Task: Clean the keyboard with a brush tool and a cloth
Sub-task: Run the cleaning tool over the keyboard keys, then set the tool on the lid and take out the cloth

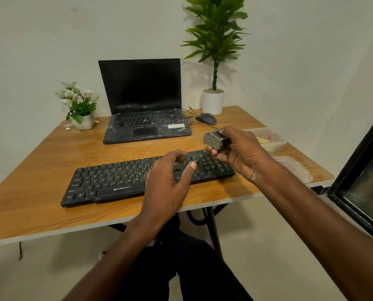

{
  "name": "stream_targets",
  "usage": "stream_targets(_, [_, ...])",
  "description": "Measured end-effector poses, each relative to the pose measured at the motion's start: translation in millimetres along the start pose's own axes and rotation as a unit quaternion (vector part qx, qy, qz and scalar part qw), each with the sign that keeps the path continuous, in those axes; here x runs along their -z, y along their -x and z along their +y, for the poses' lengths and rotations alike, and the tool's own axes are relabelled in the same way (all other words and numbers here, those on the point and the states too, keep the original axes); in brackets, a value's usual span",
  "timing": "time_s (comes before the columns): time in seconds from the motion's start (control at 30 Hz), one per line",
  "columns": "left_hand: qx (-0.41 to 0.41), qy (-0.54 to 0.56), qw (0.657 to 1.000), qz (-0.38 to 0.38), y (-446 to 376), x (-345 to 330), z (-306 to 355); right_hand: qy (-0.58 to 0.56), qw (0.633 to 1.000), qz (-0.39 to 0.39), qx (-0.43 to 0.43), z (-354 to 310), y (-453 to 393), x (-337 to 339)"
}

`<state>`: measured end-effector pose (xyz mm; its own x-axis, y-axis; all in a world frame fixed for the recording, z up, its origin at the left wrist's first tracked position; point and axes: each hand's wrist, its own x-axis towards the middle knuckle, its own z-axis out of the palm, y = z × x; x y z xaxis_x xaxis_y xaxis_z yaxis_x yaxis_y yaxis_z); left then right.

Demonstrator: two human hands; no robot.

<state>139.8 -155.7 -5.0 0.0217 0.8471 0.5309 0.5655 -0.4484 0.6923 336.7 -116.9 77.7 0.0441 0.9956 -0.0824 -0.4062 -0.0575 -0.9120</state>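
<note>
A black keyboard (116,181) lies slanted on the wooden table (51,161), near its front edge. My left hand (168,183) rests over the keyboard's right-middle keys, fingers loosely bent and thumb out, holding nothing. My right hand (239,153) hovers above the keyboard's number pad and grips a small dark brush tool (213,141), whose bristle face points left toward me. No cloth is plainly visible.
An open dusty laptop (144,109) stands behind the keyboard, with a mouse (206,118) at its right. A small flower pot (81,109) sits back left, a tall plant (213,83) back right. A clear plastic container (270,140) and its lid (294,168) lie right.
</note>
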Motion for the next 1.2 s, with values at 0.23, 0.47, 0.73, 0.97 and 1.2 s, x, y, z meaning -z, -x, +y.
stream_targets(0.23, [-0.019,0.011,1.0,-0.018,-8,-25,15,0.046,0.998,0.047,0.014,-5,11,39])
stream_targets(0.47, [-0.063,-0.059,0.989,-0.119,-23,-90,53,0.161,0.946,0.265,0.091,-12,22,124])
stream_targets(0.73, [-0.117,-0.165,0.971,-0.124,-49,-144,60,0.386,0.855,0.326,0.118,-4,14,149])
stream_targets(0.97, [-0.151,-0.251,0.949,-0.115,-44,-151,50,0.503,0.801,0.307,0.105,0,5,152])
stream_targets(1.2, [-0.137,-0.241,0.954,-0.119,-45,-154,47,0.623,0.723,0.296,0.05,-3,9,161])
